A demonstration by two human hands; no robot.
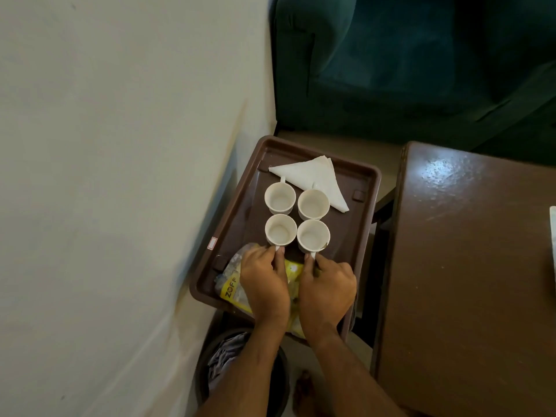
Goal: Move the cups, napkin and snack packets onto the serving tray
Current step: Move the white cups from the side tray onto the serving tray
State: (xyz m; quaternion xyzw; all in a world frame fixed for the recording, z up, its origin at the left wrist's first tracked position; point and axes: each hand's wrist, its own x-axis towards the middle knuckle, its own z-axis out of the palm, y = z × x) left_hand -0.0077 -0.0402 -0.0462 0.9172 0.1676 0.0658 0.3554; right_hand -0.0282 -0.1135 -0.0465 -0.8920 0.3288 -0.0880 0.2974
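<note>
Both forearms reach forward, side by side. The left hand (264, 282) and right hand (326, 288) are palm-down, fingers pinched closed.

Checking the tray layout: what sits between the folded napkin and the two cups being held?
Two more white cups, side by side on the brown tray, seen in the head view.

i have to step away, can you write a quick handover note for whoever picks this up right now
Left hand: pinching the handle of the near left cup.
Right hand: pinching the handle of the near right cup.
On the tray: four cups in a two-by-two block, the far two beside the folded napkin, and snack packets at the near end under the hands.
Done: every task item in view sits on the tray.
Left: let go of the two handles; check the table for strays, since only part of it shows.
</note>
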